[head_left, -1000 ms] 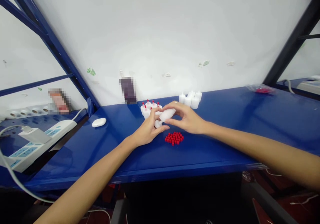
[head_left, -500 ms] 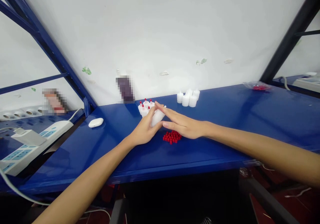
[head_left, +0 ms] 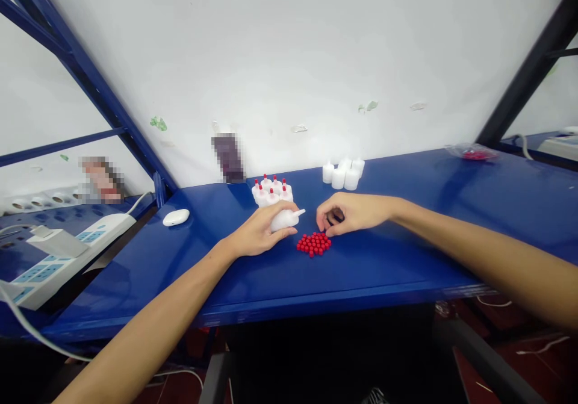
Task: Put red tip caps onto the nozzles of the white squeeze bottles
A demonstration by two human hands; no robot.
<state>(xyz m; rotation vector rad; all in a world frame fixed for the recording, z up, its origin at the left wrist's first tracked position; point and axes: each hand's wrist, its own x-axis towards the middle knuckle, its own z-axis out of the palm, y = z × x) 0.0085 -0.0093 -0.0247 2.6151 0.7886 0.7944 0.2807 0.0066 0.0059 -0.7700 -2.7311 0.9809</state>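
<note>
Table, bottle in left hand (contents unclear)

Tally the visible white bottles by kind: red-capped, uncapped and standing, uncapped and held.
Red-capped bottles: 7
Uncapped standing bottles: 5
Uncapped held bottle, in the left hand: 1
Total visible: 13
</note>
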